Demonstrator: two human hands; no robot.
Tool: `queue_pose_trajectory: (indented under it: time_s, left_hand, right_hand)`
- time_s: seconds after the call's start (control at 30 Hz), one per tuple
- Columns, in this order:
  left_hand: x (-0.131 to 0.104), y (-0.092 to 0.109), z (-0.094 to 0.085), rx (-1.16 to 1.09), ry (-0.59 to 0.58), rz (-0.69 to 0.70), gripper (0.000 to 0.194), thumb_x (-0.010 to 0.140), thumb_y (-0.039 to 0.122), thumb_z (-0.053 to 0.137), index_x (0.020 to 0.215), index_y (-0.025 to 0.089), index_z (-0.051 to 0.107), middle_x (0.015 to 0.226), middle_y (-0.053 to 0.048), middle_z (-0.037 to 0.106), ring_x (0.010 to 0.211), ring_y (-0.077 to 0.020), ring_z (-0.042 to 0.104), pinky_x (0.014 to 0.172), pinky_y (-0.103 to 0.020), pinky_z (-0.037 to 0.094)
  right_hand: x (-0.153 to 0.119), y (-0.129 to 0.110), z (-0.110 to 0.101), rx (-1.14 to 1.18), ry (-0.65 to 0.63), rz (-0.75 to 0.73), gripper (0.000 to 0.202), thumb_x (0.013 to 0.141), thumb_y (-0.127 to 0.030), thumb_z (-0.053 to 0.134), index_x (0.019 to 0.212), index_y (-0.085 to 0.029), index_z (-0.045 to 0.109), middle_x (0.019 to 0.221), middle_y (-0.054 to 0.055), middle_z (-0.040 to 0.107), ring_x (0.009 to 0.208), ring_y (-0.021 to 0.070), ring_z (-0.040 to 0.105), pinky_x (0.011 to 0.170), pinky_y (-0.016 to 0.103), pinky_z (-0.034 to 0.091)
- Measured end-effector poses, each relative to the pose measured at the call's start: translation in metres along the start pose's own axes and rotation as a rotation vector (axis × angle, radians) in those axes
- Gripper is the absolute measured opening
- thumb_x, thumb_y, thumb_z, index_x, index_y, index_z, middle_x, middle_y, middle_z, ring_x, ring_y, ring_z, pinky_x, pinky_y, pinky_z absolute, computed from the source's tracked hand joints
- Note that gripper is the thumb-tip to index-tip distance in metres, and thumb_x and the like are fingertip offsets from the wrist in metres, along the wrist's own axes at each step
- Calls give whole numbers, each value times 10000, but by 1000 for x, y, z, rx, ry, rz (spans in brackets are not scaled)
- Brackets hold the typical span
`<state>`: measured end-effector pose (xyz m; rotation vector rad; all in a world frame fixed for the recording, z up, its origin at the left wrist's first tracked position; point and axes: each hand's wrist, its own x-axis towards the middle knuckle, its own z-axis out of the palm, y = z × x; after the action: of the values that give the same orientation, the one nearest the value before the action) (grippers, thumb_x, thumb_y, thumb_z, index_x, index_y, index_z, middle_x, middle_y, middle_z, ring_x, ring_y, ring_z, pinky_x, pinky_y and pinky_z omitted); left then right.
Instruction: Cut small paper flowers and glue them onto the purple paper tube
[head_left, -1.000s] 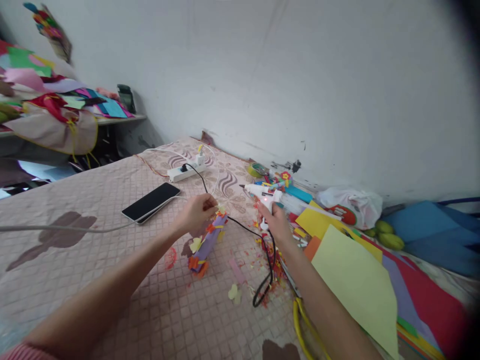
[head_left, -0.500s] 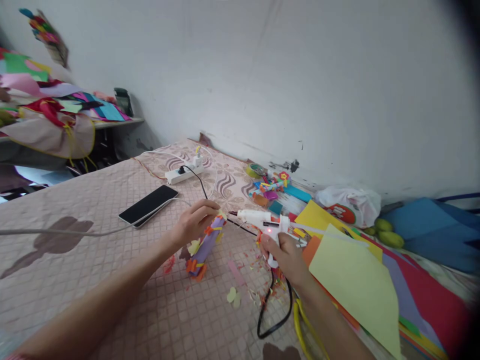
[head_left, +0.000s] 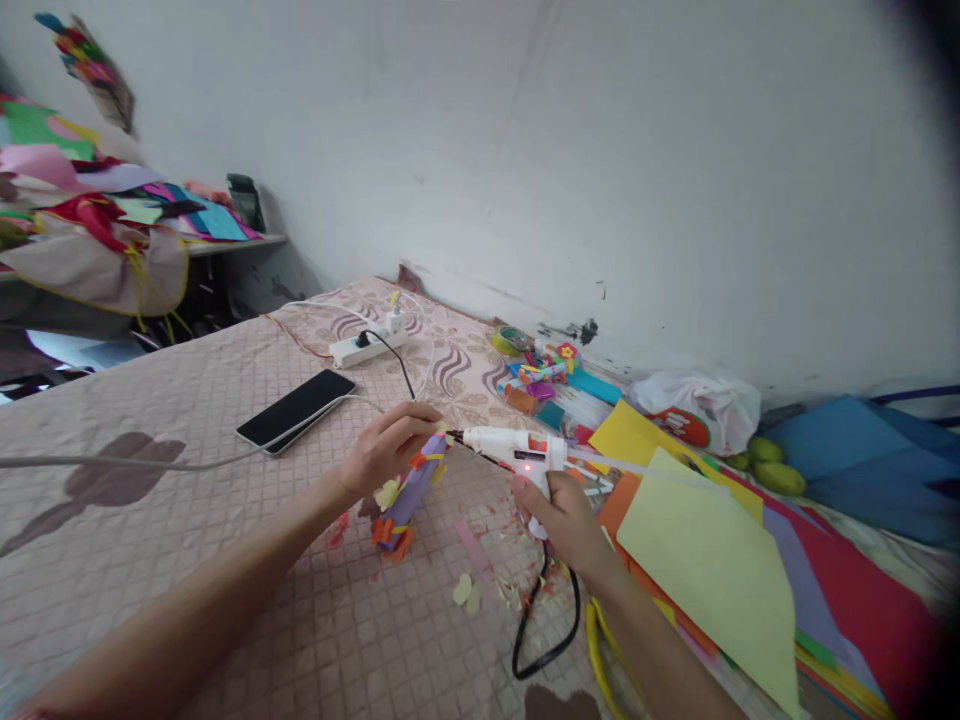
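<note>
My left hand point(head_left: 396, 445) pinches the top of a purple paper roll point(head_left: 417, 490) that stands slightly tilted on the table. Orange flowers, yellow strips and pale yellow pieces decorate the roll. My right hand point(head_left: 559, 510) is wrapped round the handle of a white glue gun point(head_left: 510, 445), whose small light glows red. The gun's dark nozzle is at the top of the roll, beside my left fingertips; whether it touches cannot be made out. A clear glue stick point(head_left: 645, 468) juts from the gun's back.
A phone point(head_left: 296, 410) and a power strip point(head_left: 367, 348) lie on the left. Pale yellow cut pieces point(head_left: 466, 594) and scraps are near the roll. Coloured sheets point(head_left: 709, 560), a plastic bag point(head_left: 701, 405) and green fruit point(head_left: 776, 472) are at right. A black cable point(head_left: 551, 657) loops below the gun.
The glue gun in my right hand has moved left, bringing its nozzle to the roll's top. My left hand and the roll have barely moved.
</note>
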<state>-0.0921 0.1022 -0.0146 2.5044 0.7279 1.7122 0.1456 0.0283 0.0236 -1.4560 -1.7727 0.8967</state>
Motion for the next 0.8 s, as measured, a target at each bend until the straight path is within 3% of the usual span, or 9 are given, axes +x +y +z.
queue_pose_trajectory:
  time_s: [0.8]
  left_hand:
    - [-1, 1, 1, -8, -2, 32, 165, 774, 47, 555, 883, 171, 558, 944, -60, 624, 858, -117, 603, 737, -227, 505]
  right_hand:
    - [-6, 3, 2, -58, 53, -26, 411, 808, -473, 472, 523, -178, 468, 447, -23, 438, 440, 107, 415, 410, 201, 307]
